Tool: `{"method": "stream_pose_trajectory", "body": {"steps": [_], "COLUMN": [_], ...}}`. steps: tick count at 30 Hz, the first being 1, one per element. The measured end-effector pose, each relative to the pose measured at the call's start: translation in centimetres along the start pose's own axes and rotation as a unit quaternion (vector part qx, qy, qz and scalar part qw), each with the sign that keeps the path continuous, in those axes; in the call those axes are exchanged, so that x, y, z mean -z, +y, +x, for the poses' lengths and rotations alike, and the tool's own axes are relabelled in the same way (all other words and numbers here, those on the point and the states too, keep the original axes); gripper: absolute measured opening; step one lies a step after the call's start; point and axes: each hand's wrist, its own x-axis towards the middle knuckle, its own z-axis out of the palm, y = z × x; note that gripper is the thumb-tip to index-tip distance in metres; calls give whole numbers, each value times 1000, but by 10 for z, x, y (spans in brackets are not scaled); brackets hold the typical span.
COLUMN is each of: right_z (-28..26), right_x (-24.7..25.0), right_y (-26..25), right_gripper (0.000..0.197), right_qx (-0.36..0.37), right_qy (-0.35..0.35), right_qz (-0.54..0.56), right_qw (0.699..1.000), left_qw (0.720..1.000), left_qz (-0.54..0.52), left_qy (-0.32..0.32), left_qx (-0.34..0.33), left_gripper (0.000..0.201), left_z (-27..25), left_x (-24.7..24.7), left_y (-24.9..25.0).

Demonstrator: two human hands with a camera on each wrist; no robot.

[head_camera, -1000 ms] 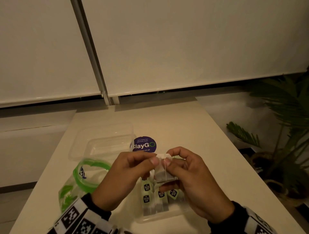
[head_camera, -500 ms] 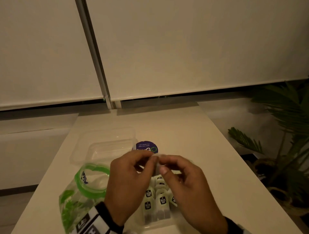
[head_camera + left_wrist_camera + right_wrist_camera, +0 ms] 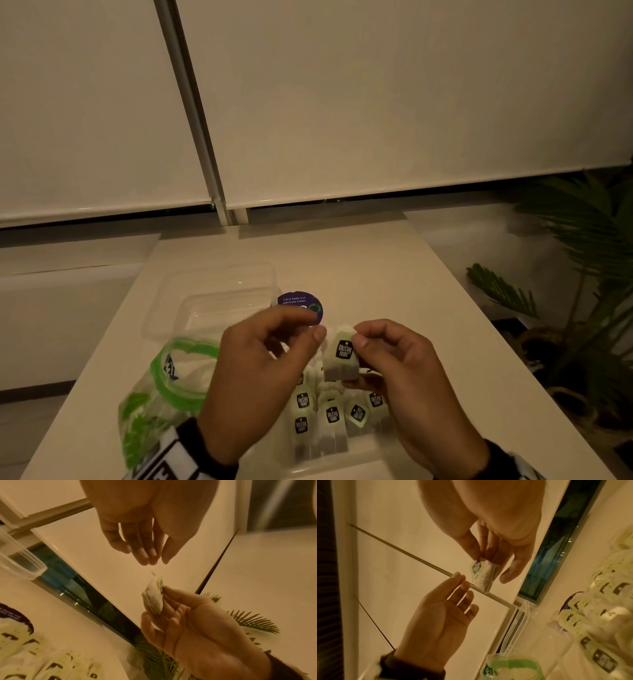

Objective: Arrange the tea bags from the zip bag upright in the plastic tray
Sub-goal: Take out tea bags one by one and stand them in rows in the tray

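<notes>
My right hand (image 3: 356, 346) pinches one tea bag (image 3: 342, 358) by its tag, holding it upright above the clear plastic tray (image 3: 373, 452). The black-and-white tag faces me. Several tea bags (image 3: 330, 416) stand in rows in the tray below. My left hand (image 3: 317, 334) hovers just left of the held bag with relaxed fingers and holds nothing. The right wrist view shows the same tea bag (image 3: 483, 574) between thumb and fingers, with the left hand (image 3: 462, 586) spread open beneath. The zip bag (image 3: 171, 380) with a green zip lies open at the left.
A clear plastic lid (image 3: 212, 301) lies behind the zip bag. A round purple sticker (image 3: 301, 305) is on the white table (image 3: 359, 267). Potted palms (image 3: 582, 308) stand on the floor beyond the table's right edge. Window blinds rise behind the table.
Both hands held the tea bag before. The left hand has let go and drawn slightly left; the right hand keeps the bag, now turned with its tag facing me.
</notes>
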Motion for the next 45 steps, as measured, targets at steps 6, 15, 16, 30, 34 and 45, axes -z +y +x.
{"method": "stream_pose_trajectory", "body": {"steps": [6,15,16,30,34,45], "right_z": [-4,1,1,9,11,13], "right_x": [5,21,21,40,55,72], "right_y": [-1,12,11,14,21,33], "right_gripper": [10,13,13,12,12,10], "right_qx": [32,66,68,18,11,0], "right_qy": [-32,-24,-27,-14,12,7], "right_qz": [-54,-124,-122,-157,-170,-179], "right_qw": [998,990,990,987,985,984], "left_qw": [979,981,980,956,922,894], "left_qz": [-53,-47,-50,52,164,265], "left_qy": [-152,-149,-151,-244,-307,-305], "left_qx": [124,117,118,156,170,194], "left_gripper": [15,22,22,17,16,17], "left_z": [12,15,15,19,7,-2], "left_x": [-7,-12,-13,-26,-51,-97], "left_y": [3,-1,-1,-27,-59,-92]}}
